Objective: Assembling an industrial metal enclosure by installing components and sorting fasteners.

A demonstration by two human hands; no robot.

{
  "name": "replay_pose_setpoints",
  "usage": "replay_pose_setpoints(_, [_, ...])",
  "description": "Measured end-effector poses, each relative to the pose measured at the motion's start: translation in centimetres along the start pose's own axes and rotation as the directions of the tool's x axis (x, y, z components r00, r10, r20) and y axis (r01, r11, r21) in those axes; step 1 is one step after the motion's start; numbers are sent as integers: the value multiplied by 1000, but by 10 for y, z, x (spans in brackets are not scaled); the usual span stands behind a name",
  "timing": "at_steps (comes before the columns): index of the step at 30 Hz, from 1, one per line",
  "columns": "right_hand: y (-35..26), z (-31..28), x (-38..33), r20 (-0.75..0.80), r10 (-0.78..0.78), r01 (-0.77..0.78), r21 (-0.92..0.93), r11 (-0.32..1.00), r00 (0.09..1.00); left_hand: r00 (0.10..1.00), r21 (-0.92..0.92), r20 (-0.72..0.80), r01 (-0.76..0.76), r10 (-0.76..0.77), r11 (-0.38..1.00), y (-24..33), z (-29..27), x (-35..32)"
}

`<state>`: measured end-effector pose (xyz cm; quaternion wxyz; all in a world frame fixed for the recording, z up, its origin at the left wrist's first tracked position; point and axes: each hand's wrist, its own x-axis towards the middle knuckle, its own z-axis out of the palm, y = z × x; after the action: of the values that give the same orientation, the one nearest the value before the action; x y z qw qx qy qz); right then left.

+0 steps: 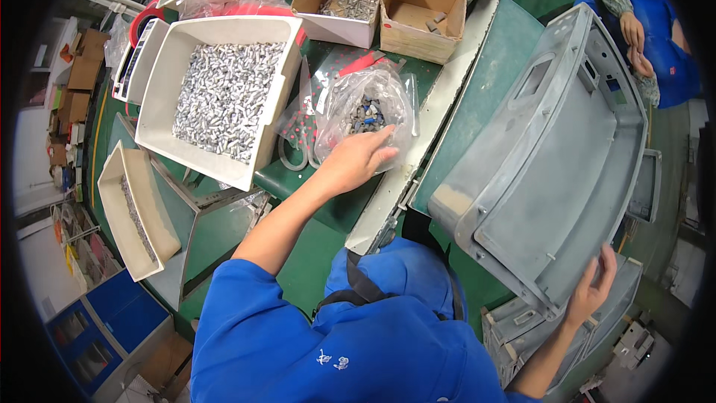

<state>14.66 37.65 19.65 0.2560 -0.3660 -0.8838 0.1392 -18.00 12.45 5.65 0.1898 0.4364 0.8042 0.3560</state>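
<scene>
My left hand (355, 160) reaches over the near edge of a clear plastic bag (397, 108). Its visible fingers are stretched out and slightly apart, with nothing seen in them. Inside the bag lies a heap of small grey and dark metal pieces (367, 113), with a few blue bits among them. My right hand (594, 289) is at the near right edge of a large grey moulded housing (556, 172), its fingers spread and holding nothing. The housing lies tilted on the green bench at my right, hollow side up. Whether the right hand touches its rim I cannot tell.
A white bin (158, 101) of small silvery pieces stands left of the bag. Two cardboard boxes (424, 43) sit behind it. A narrow cream tray (119, 205) is further left. More grey housings (514, 328) lie below right. Another person's hands (635, 45) show at far right.
</scene>
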Motion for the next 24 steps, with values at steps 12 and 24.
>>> replay_pose_setpoints(12, [-216, 251, 49, 583, -741, 561, 508, 653, 335, 981, -205, -53, 171, -185, 964, -18, 7, -15])
replay_pose_setpoints(24, [-237, 303, 82, 739, -545, 748, 83, 658, 397, 866, -178, -361, 300, -346, 937, -59, -37, 21])
